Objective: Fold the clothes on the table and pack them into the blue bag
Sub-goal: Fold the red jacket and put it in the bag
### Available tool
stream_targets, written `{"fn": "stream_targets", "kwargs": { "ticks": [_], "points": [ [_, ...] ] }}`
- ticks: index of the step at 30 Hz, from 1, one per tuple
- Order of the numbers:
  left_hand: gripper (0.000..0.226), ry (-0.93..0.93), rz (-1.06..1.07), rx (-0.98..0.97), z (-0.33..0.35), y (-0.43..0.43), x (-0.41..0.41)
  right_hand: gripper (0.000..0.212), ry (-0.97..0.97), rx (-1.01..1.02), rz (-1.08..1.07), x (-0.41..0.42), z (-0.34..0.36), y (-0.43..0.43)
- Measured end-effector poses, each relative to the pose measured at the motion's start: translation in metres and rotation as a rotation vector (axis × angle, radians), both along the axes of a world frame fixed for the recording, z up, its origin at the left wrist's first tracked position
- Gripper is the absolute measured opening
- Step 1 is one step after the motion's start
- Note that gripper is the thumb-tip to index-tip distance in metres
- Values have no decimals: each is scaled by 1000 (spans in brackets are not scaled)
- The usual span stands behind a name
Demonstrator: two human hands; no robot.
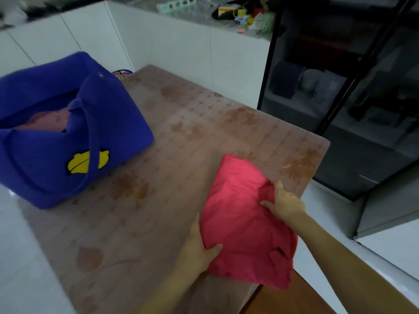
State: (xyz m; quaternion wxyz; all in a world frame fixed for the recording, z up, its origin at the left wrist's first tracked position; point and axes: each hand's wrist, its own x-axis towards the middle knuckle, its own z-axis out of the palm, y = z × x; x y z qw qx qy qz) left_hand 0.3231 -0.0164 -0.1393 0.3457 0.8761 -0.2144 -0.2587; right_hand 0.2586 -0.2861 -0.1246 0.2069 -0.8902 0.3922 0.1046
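The folded red garment (240, 214) lies on the table (181, 123) at its near right corner, with one end hanging a little over the near edge. Its long axis runs from the person outward, leaning slightly to the left at the far end.

The left hand (199, 248) holds the left long edge: the thumb lies on top of the cloth and the other fingers are hidden under it, so it looks like a clamp on the edge. The right hand (285, 202) is on the opposite side, toward the far end, and its curled fingers pinch a small bunch of the fabric. Both hands therefore hold the garment, one on each long side.

The blue bag (118, 123) stands on the far left part of the table, well apart from the garment, with bare tabletop between them. Its mouth is open upward and some pink clothing (49, 120) is already inside. From the grip, the bag lies to the left and further away, so I judge that the carry must go leftward across the table, and the left hand is the nearer one to the bag.

On the front wall of the bag there is a yellow patch (87, 162) (partly crossed by a handle strap). I can read no letters on it, and no other writing or brand is legible.
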Motion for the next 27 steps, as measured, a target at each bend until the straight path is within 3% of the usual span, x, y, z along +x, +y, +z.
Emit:
{"fn": "stream_targets", "kwargs": {
  "ticks": [3, 6, 9, 11, 13, 16, 20, 23, 26, 27],
  "points": [
    [109, 50, -57, -30, 16, 14, 23, 60, 20, 37, 17, -32, 3, 29],
    [110, -48, -55, -16, 32, 32, 65, 69, 23, 174, 159, -68, 2, 73],
    [90, -177, -38, 77, 35, 44, 81, 71, 19, 246, 218, -90, 6, 106],
    [84, -246, 89, 110, 33, 51, 73, 66, -65, 206, 118, -89, 11, 108],
    [92, -170, 274, 71, 27, 59, 53, 64, -220, 204, -73, -79, 16, 103],
    [122, -11, 414, -26, 12, 68, 15, 86, -345, 385, -285, -54, 14, 95],
    [127, 139, 552, -157, -7, 68, -3, 98, -369, 455, -384, -29, 8, 99],
    [109, 273, 623, -225, -9, 71, 2, 98, -396, 532, -453, -21, 5, 100],
    [57, 354, 657, -262, 0, 73, 0, 87, -364, 564, -461, -23, 2, 100],
    [52, 394, 667, -291, 0, 75, -1, 82, -364, 578, -455, -24, 2, 101]
  ]
}}
